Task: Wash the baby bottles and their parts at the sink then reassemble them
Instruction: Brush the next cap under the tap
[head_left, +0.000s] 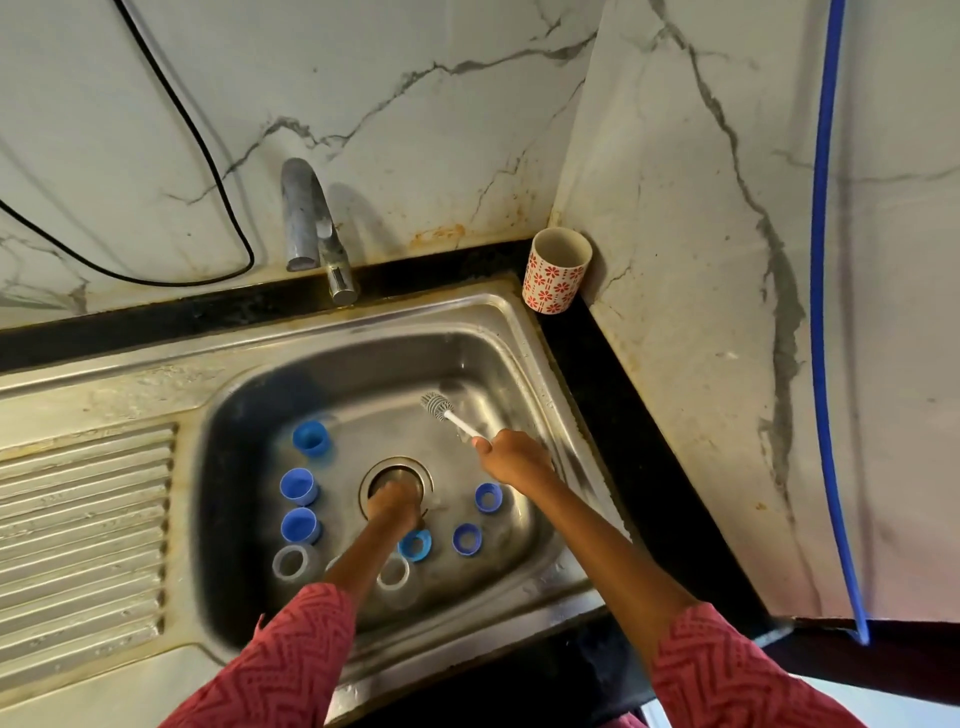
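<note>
Over sink (270, 358) drain (397, 475), left hand (394, 503) was lowered, grip not discernible; bottle brush (448, 412) was gripped by right hand (511, 457), bristles raised, seemingly readied for scrubbing.

The sink (498, 317) holds three blue caps (311, 438), three blue collar rings (488, 498), three clear bottles (291, 564), one partly hidden by an arm, and one bottle brush (439, 406). One tap (311, 223) and one patterned cup (556, 270) stand at the surface's far edge.
</note>
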